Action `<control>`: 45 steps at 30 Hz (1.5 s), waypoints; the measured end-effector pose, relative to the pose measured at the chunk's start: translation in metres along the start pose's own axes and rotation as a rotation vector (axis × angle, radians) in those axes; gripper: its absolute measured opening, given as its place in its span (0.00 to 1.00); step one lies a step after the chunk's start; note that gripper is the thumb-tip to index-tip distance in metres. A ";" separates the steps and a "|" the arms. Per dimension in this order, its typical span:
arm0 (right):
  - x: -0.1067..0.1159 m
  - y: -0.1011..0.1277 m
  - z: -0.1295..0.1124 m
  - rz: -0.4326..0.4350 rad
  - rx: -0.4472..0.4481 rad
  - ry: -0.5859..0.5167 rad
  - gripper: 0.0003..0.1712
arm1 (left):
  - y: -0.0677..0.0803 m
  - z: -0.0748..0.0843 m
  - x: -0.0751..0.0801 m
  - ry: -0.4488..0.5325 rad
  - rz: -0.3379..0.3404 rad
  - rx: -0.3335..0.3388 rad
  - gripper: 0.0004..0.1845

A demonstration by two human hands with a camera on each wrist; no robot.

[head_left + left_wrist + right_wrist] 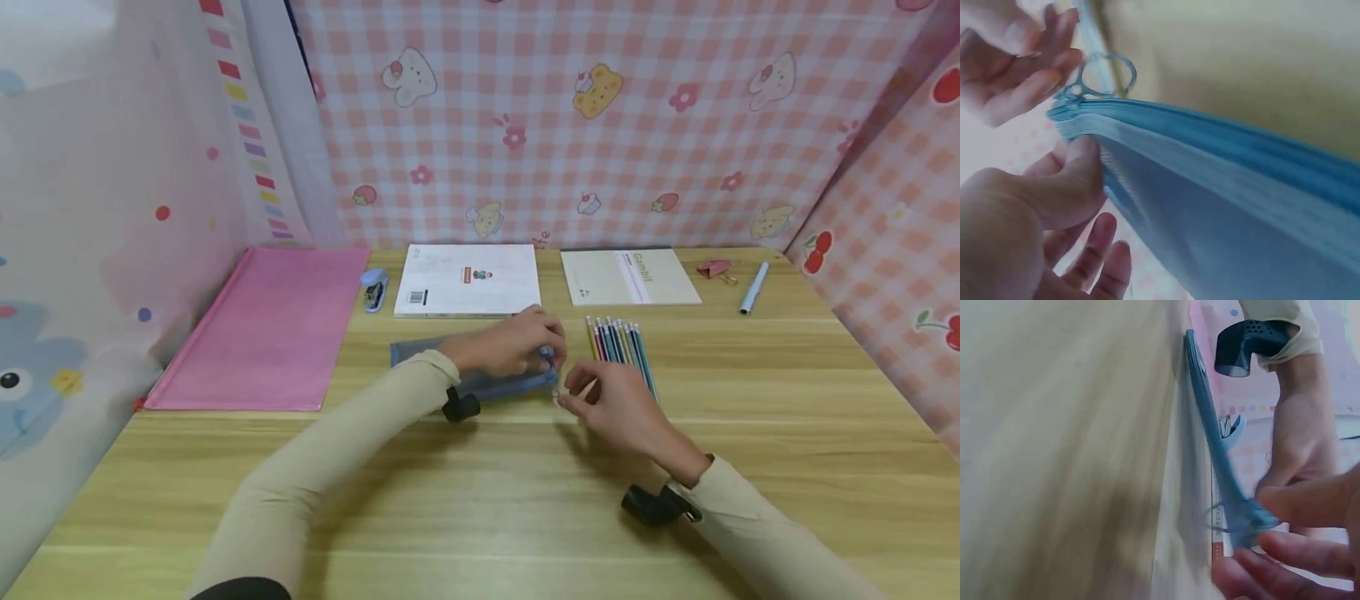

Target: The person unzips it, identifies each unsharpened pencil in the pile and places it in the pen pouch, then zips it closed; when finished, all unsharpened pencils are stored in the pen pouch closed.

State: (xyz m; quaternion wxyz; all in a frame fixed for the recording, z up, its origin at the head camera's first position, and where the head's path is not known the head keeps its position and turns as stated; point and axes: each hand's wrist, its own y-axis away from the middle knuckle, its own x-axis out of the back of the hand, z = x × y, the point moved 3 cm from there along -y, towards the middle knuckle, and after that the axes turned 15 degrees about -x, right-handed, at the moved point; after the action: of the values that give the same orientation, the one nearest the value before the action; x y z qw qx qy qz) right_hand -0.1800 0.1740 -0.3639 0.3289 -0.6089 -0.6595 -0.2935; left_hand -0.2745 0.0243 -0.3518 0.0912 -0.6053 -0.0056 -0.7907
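A translucent blue zip pouch (501, 387) is held on edge over the table, its zipper (1222, 134) facing the near side. My left hand (506, 343) pinches the pouch by its corner beside the zipper's end, thumb against the mesh. A ring-shaped zipper pull (1107, 75) hangs from that end. My right hand (618, 408) is right at the ring, its fingers loosely bent and thumb apart from them. In the right wrist view the zipper end overlaps the fingertips, blurred. Several pencils (621, 343) lie side by side just behind my right hand.
A pink folder (262, 333) lies at the left, with a blue stapler (374, 289) beside it. Along the back are a white book (468, 283), a notepad (628, 277), a pink clip (715, 267) and a light blue pen (754, 287). Patterned cloth walls surround the table.
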 end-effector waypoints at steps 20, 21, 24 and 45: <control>-0.015 -0.049 -0.039 -0.003 -0.142 -0.640 0.08 | 0.060 -0.025 0.043 0.435 0.391 0.184 0.10; -0.015 -0.050 -0.039 -0.012 -0.163 -0.698 0.08 | 0.061 -0.025 0.043 0.454 0.402 0.187 0.11; -0.015 -0.054 -0.038 -0.015 -0.201 -0.836 0.07 | 0.064 -0.027 0.042 0.495 0.429 0.193 0.14; -0.013 -0.045 -0.048 0.266 0.174 -0.403 0.04 | 0.084 -0.040 0.041 0.630 0.557 0.434 0.17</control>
State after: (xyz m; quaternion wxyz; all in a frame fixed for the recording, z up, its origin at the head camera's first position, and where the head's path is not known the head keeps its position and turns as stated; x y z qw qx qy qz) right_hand -0.2201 0.1240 -0.3445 0.2777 -0.7058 -0.6487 -0.0626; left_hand -0.3105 -0.0682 -0.3319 0.4215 -0.2816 0.0197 -0.8618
